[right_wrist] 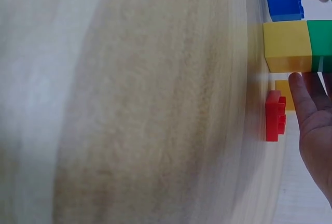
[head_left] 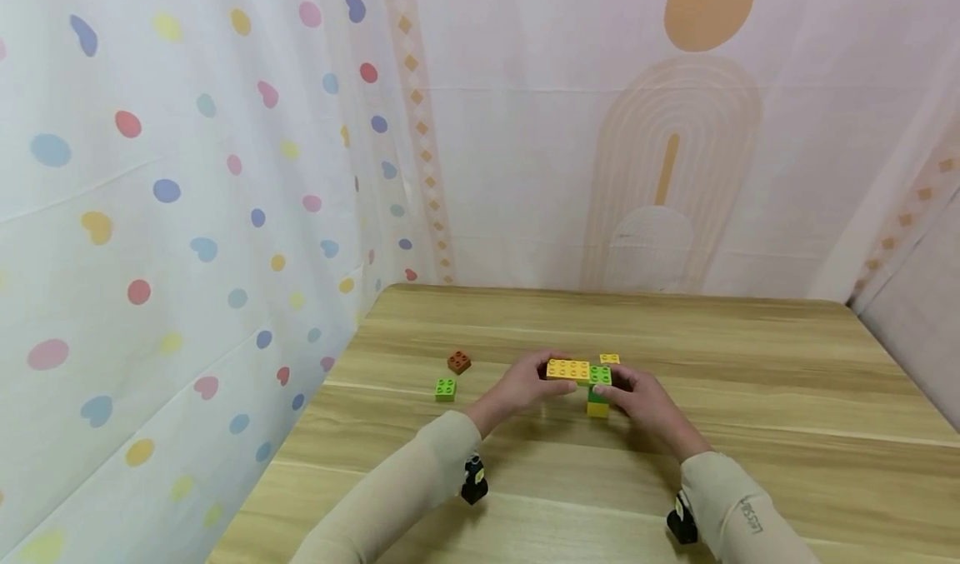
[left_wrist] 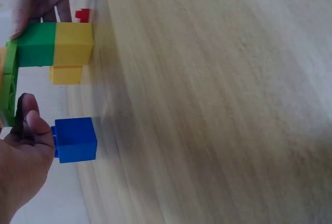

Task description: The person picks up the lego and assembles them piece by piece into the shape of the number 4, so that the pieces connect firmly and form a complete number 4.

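Observation:
A small tower of toy building bricks stands on the table, its yellow brick [head_left: 597,411] at the bottom and a dark green brick [left_wrist: 36,44] above. On top, a long yellow brick [head_left: 567,369] and a lime green brick [head_left: 600,375] lie side by side, the yellow one reaching out to the left over another lime piece [left_wrist: 7,99]. My left hand [head_left: 527,386] grips that overhanging end between thumb and fingers. From the other side my right hand [head_left: 643,397] holds the tower, thumb at the front near the top and fingers along the right side.
Behind the left hand a blue brick [left_wrist: 77,140] sits on the table. Another yellow brick [head_left: 610,358] stands behind the tower, with a red brick [right_wrist: 275,116] near the right hand. Farther left lie a brown brick [head_left: 459,362] and a lime brick [head_left: 446,390]. Curtains hang behind the table.

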{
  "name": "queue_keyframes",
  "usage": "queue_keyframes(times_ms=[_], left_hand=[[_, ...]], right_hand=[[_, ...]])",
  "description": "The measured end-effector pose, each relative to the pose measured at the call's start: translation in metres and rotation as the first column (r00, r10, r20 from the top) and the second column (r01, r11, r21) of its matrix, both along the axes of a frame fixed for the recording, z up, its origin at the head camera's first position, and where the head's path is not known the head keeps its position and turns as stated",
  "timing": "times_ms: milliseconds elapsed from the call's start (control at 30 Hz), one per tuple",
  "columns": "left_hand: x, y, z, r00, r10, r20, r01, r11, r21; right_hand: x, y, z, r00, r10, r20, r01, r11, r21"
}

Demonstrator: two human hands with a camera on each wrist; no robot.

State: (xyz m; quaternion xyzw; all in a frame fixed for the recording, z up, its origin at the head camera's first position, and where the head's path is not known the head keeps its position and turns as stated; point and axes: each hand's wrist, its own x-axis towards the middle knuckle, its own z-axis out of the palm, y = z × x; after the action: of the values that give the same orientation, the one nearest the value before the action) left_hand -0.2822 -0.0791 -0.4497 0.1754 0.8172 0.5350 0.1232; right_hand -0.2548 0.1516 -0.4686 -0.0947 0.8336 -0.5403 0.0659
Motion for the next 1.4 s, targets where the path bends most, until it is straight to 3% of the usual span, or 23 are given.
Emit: queue_keyframes(times_ms=[100, 400, 700, 900, 1167, 1400], left_hand=[[0.001, 0.001, -0.002, 1.0, -0.017, -0.025, 0.017, 1.0, -0.001], [0.001, 0.001, 0.002, 0.997, 0.02, -0.076, -0.026, 0.996, -0.082], [-0.003, 0.001, 0.003, 0.996, 0.015, -0.085, -0.027, 0.99, -0.139], [-0.007, -0.002, 0.002, 0.996, -0.005, -0.086, -0.008, 0.989, -0.146], [-0.007, -0.002, 0.001, 0.993, -0.018, -0.116, 0.001, 0.989, -0.15], [-0.005, 0.001, 0.004, 0.993, -0.022, -0.12, 0.003, 0.987, -0.159]], right_hand=[[0.001, 0.001, 0.0, 1.0, -0.001, 0.001, 0.001, 1.0, 0.006], [0.001, 0.007, 0.003, 0.997, 0.037, -0.061, -0.031, 0.994, 0.102], [0.004, 0.044, 0.01, 0.995, 0.027, -0.1, -0.012, 0.99, 0.144], [0.002, 0.062, 0.004, 0.992, 0.059, -0.114, -0.035, 0.98, 0.198], [-0.003, 0.067, -0.004, 0.99, 0.134, -0.037, -0.125, 0.976, 0.178], [-0.011, 0.069, -0.007, 0.99, 0.14, 0.001, -0.136, 0.966, 0.219]])
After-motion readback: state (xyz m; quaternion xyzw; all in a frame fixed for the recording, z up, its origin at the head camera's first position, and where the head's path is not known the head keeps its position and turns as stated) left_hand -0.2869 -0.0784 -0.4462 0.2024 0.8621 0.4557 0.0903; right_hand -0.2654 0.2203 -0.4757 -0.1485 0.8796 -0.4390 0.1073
